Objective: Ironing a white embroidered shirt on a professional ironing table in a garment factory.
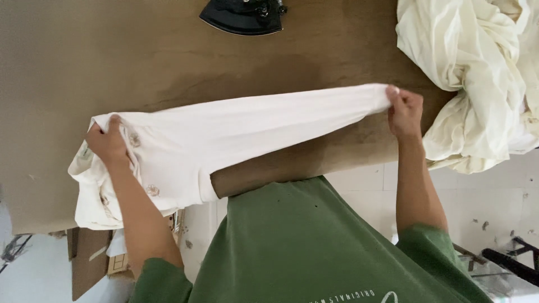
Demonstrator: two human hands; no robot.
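A cream-white garment (236,132) is stretched taut above a brown table (112,62). My left hand (108,143) grips its wider end at the left, where small pale flower-like decorations show and the cloth hangs over the table's near edge. My right hand (404,112) pinches the narrow end at the right, fingers closed on the fabric. Both arms come out of a green shirt at the bottom of the view.
A black iron (244,15) sits at the table's far edge, top centre. A heap of crumpled cream cloth (477,73) lies at the right. Cardboard boxes (90,258) stand under the table at the lower left, on a white tiled floor (488,196).
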